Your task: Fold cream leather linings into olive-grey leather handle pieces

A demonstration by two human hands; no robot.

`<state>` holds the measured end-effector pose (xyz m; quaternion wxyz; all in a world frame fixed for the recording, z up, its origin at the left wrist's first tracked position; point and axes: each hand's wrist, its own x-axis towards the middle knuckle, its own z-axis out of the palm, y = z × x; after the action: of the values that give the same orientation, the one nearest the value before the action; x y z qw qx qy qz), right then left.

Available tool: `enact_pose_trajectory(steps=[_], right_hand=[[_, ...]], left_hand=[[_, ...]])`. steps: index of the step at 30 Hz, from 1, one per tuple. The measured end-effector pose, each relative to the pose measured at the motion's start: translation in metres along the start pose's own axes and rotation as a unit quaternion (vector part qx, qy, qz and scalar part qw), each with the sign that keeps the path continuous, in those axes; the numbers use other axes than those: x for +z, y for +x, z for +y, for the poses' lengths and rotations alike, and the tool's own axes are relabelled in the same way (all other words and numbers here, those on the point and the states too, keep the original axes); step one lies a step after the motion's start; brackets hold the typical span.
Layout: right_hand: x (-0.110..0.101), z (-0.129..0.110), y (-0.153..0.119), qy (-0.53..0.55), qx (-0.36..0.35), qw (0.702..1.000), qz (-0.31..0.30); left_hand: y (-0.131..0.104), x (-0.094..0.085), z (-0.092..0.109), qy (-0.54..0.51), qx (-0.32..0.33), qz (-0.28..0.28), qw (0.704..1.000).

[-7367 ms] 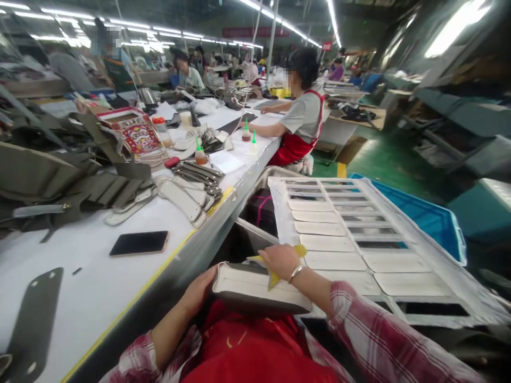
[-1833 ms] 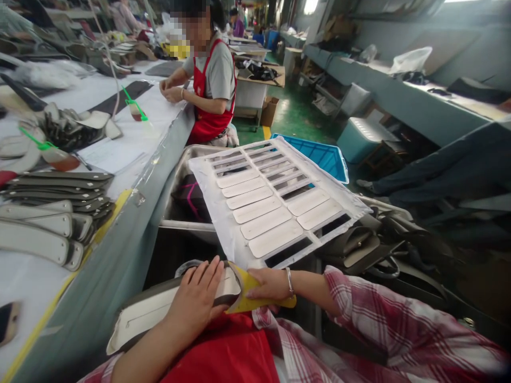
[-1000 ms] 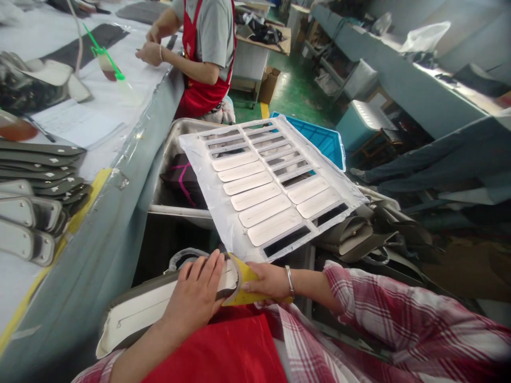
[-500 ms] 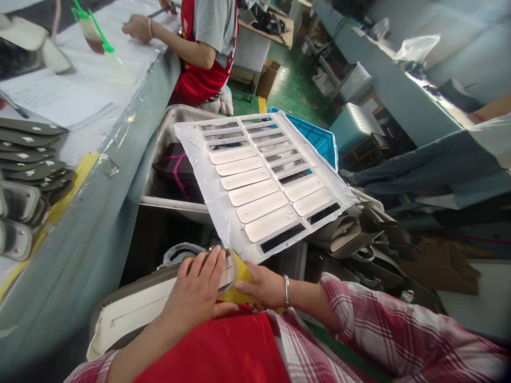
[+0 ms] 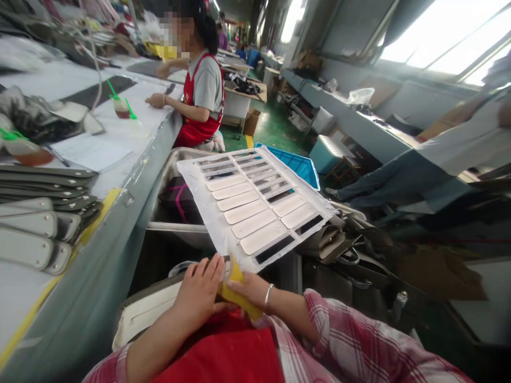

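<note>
Near my body lies a grey bag (image 5: pixel 149 314) with a white, zip-lined side facing up. My left hand (image 5: pixel 199 292) rests flat on its right end, fingers stretched out. Beside it, my right hand (image 5: pixel 251 290) is closed around a yellow curved piece (image 5: pixel 235 276) pressed against the bag's end; its exact kind is unclear. Just beyond my hands, a white slotted frame (image 5: pixel 223 234) lies tilted, with several pale oblong pieces (image 5: pixel 253 222) in its slots and other slots bare.
A worktable (image 5: pixel 149 143) on the left holds stacked grey strips (image 5: pixel 43 186) and white-faced straps (image 5: pixel 24 244). A white bin (image 5: pixel 179 227) and blue crate (image 5: pixel 295 165) stand under the frame. Grey bags (image 5: pixel 331 239) lie right. A co-worker (image 5: pixel 199 101) sits ahead; another person (image 5: pixel 451 154) stands right.
The camera has tilted up, showing more of the room and windows. My left hand stays flat on the bag, and my right hand keeps hold of the yellow piece.
</note>
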<state>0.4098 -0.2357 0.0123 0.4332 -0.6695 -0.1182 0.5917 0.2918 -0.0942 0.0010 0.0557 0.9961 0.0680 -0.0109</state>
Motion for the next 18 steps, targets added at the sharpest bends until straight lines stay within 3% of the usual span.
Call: enact_pose_trajectory(steps=[2, 3, 5, 8, 11, 14, 18], right_hand=[[-0.014, -0.002, -0.02, -0.01, 0.049, 0.998, -0.031], [-0.02, -0.003, -0.028, 0.011, 0.038, 0.999, -0.018], [-0.027, -0.006, -0.037, 0.112, -0.063, 0.99, 0.057], [-0.02, -0.013, -0.027, 0.319, -0.217, 0.906, 0.176], [0.0, -0.021, -0.002, 0.385, -0.261, 0.85, 0.247], [0.014, -0.027, 0.02, 0.357, -0.29, 0.847, 0.266], [0.019, -0.032, 0.036, 0.348, -0.314, 0.844, 0.261]], left_hand=[[-0.005, -0.005, 0.0, 0.007, 0.001, -0.015, 1.0], [-0.007, -0.007, -0.001, 0.008, -0.002, -0.024, 1.0], [-0.007, -0.008, -0.001, 0.003, -0.012, -0.039, 0.999], [-0.003, -0.007, 0.002, -0.012, -0.02, -0.029, 0.999], [0.0, -0.004, 0.004, -0.02, -0.01, 0.0, 1.0], [0.0, -0.003, 0.005, -0.025, -0.01, 0.018, 0.999], [-0.001, -0.003, 0.003, -0.04, -0.01, 0.029, 0.999]])
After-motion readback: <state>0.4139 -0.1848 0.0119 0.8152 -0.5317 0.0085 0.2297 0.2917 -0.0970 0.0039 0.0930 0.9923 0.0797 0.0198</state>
